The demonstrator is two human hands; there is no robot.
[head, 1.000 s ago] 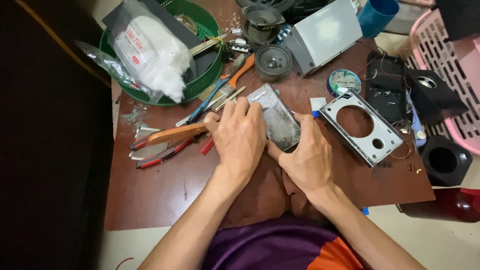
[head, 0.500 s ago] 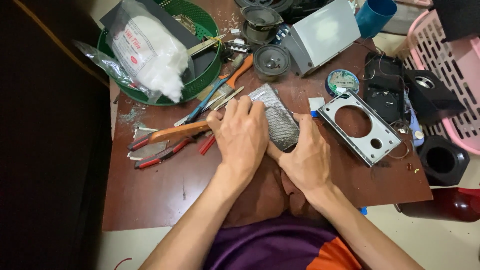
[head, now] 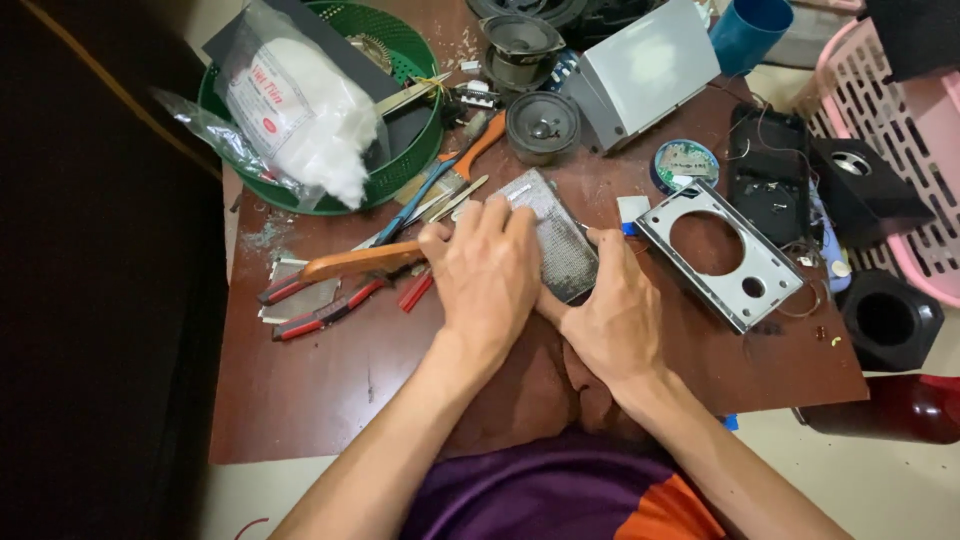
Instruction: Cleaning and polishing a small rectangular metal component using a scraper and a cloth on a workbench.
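Observation:
A silver mesh speaker grille (head: 556, 232) lies tilted on the brown table (head: 330, 390), partly over a brown cloth (head: 540, 390). My left hand (head: 484, 272) lies flat over the grille's left part, fingers pressed on it. My right hand (head: 612, 318) grips the grille's lower right edge, thumb against it. An orange-handled tool (head: 350, 264) lies just left of my left hand. What sits under my left palm is hidden.
Red-handled pliers (head: 320, 312) and other hand tools lie at left. A green basket (head: 400, 160) holds a bag of white stuffing (head: 300, 110). Loose speakers (head: 542, 124), a grey box (head: 640, 68), a silver front plate (head: 722, 256), black parts and a pink basket (head: 900, 150) crowd the back and right.
Both hands stay on the grille; my left hand has shifted slightly over its surface. Nothing else has moved.

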